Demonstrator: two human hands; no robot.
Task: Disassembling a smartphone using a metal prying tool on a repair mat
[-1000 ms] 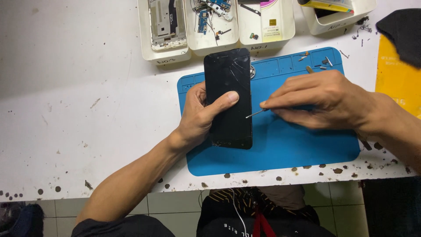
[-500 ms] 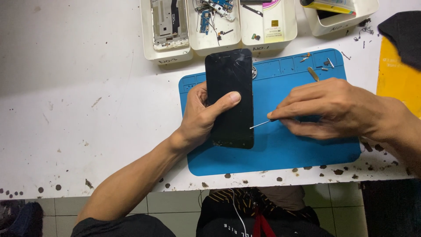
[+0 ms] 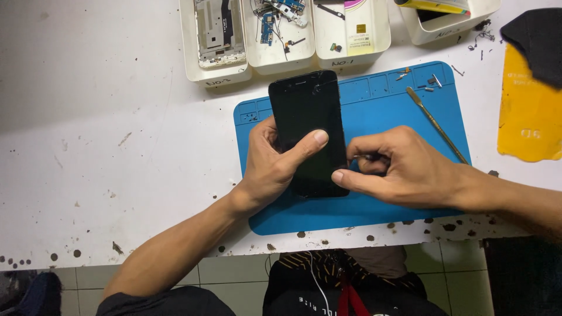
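Observation:
A black smartphone (image 3: 305, 111) with a cracked top corner lies screen-up on a blue work mat (image 3: 398, 105). My left hand (image 3: 274, 164) grips it from the left side, thumb laid across the screen. My right hand (image 3: 404, 167) is pressed against the phone's right edge, its index finger touching the lower right corner. Its fingers pinch a thin metal tool (image 3: 366, 157), mostly hidden by them. A long metal spudger (image 3: 436, 124) lies loose on the mat behind my right hand.
Several white trays stand along the back: one with a phone frame (image 3: 213, 35), one with small circuit parts (image 3: 278, 23), one with a battery (image 3: 358, 26). A yellow sheet (image 3: 527, 117) and black cloth (image 3: 538, 41) lie at the right. Small screws (image 3: 430, 81) sit in the mat's compartments.
My right hand has moved left, from a little off the phone to against its right edge. The thin tool's tip, earlier visible, is now hidden by the fingers.

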